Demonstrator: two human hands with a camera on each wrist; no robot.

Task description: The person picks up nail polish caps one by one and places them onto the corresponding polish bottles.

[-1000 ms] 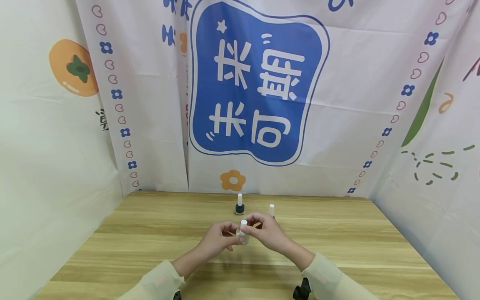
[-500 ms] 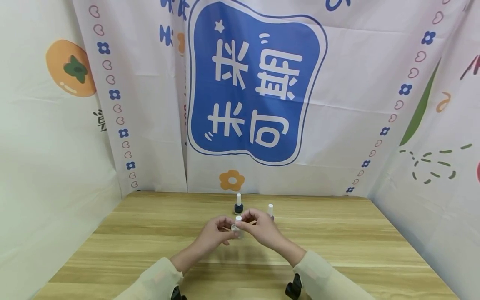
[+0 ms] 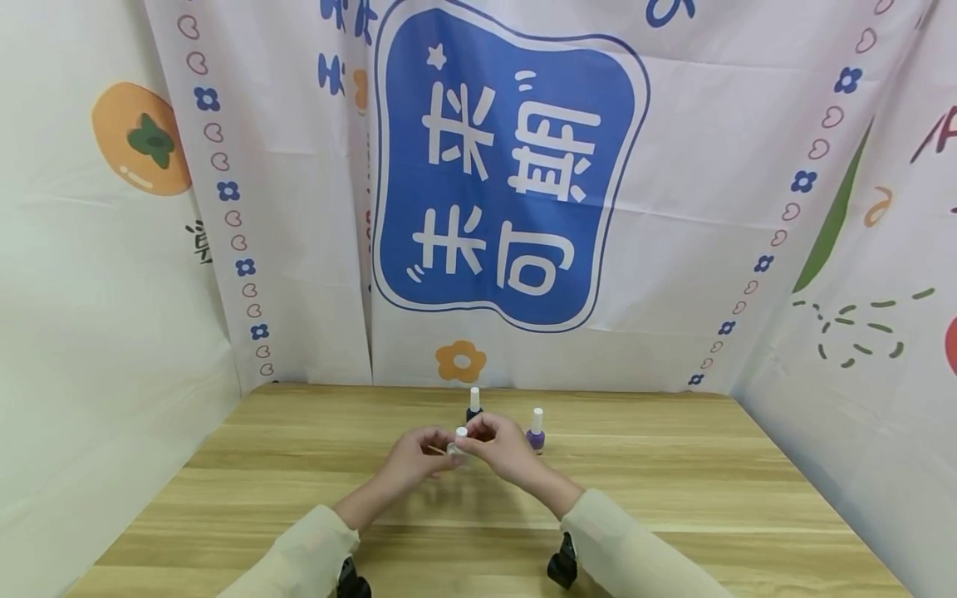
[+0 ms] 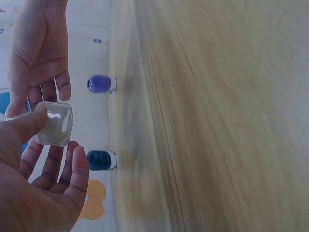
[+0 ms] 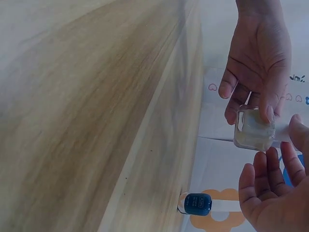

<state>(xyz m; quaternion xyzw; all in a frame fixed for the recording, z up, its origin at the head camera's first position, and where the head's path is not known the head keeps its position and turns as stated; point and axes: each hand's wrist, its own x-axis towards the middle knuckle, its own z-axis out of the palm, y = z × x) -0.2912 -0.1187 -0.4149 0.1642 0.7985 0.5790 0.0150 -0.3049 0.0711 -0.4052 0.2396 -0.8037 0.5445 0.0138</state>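
Observation:
Above the wooden table, my left hand grips a clear glass nail polish bottle by its body, thumb pressed on one flat side. My right hand pinches the white cap between thumb and fingers. The bottle's contents look clear or pale in both wrist views. Behind the right hand stands a dark blue-green nail polish bottle, its lower part covered by that hand in the head view. A purple nail polish bottle with a white cap stands upright to the right of the right hand.
The wood-grain table runs back to a white printed cloth hanging behind it. Cloth walls also close off the left and right sides. Black wrist cameras sit under the sleeves.
Both hands have shifted left with the clear bottle between them. The purple bottle, earlier mostly behind the right hand, now shows fully, while the hand covers more of the dark bottle.

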